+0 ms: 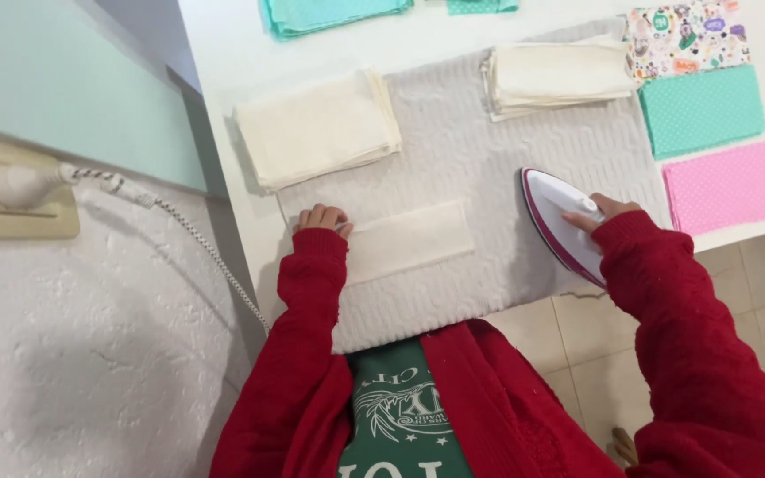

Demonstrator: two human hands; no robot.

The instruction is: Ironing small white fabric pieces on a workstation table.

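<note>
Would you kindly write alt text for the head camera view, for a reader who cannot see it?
A person in a red cardigan holds a white and magenta iron with the right hand while the left hand presses one end of a folded cream cloth strip on a grey textured mat. Stacks of cream cloths and teal, pink and patterned fabrics lie around it.

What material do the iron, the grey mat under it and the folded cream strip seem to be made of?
Iron: glossy hard plastic shell, white with magenta trim, judging by its sheen. Grey mat: thick textile, probably a towel or quilted pad, with a raised wavy pattern. Cream strip under the left hand: thin matte woven cloth, likely cotton, with a crisp fold.
</note>
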